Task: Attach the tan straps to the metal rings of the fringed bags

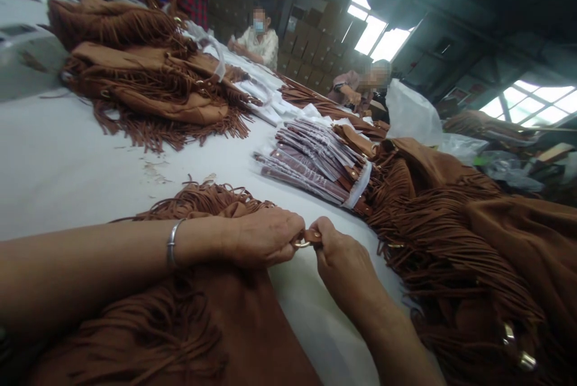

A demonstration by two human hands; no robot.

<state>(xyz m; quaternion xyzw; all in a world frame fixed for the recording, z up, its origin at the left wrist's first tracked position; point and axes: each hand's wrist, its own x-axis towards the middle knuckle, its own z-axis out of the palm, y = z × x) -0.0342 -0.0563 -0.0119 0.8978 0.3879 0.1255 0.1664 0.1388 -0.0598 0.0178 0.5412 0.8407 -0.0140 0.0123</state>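
A brown suede fringed bag (pixel 211 326) lies on the white table (pixel 67 163) right in front of me. My left hand (pixel 264 235), with a silver bangle on its wrist, is closed on the bag's corner beside a gold metal ring (pixel 303 243). My right hand (pixel 338 257) pinches the small brown strap tab (pixel 312 235) attached to that ring. Both hands meet at the ring, fingertips nearly touching.
A heap of fringed brown bags (pixel 473 242) rises at my right, another pile (pixel 148 85) at the far left. Wrapped brown straps (pixel 311 160) lie fanned mid-table. A white plastic bag (pixel 408 112) stands behind. Three other people work at the far end, with stacked cartons (pixel 315 43) behind them.
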